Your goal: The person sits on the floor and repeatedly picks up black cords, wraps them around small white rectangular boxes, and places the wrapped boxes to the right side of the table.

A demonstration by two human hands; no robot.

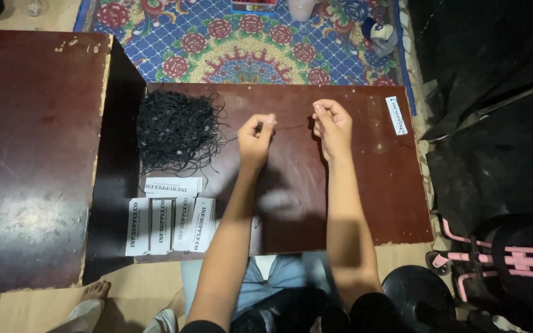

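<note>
My left hand (pixel 255 137) and my right hand (pixel 332 125) hover over a dark brown board (pixel 365 203), fingers pinched. A thin black string (pixel 291 126) stretches between the two hands. To the left of my left hand lies a tangled heap of black strings (pixel 177 131). Below that heap sit several white printed paper tags (pixel 171 222) in rows. One more white tag (pixel 396 115) lies at the board's far right corner.
A larger dark brown board (pixel 32 154) lies to the left. A patterned floral rug (pixel 248 43) spreads beyond the boards. A pink metal frame (pixel 495 256) and dark objects stand at the right. A bare foot (pixel 94 290) shows at the lower left.
</note>
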